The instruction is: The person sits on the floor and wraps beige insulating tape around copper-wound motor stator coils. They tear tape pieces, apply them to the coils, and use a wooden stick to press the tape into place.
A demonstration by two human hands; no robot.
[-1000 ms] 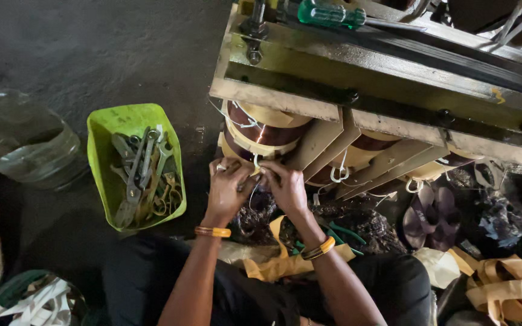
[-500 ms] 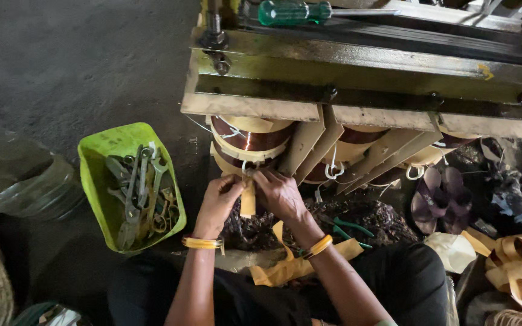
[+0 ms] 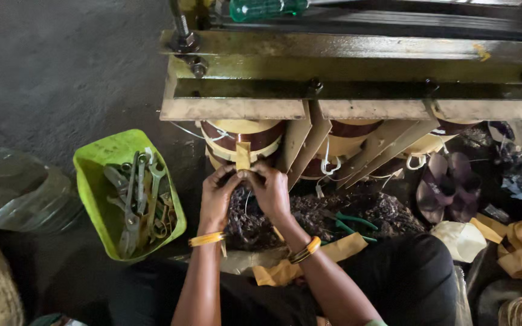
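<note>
While both hands meet in front of the coil, the left hand and the right hand pinch the lower end of a narrow strip of yellow paper tape, fingertips closed on it from either side. The strip stands up against the brown, tape-wrapped copper coil under the heavy olive-green steel frame. It looks light and limp, thin enough to crease or tear, so I judge it best held near its end with flat fingertips and kept gently taut, not yanked. Just to the left sits a lime-green plastic tub of steel spanners, and a green-handled screwdriver lies on top of the frame. Where the strip goes behind the fingers is hidden, the coil's far side sits in shadow, and the dark tangle of wire scrap below is hard to read.
</note>
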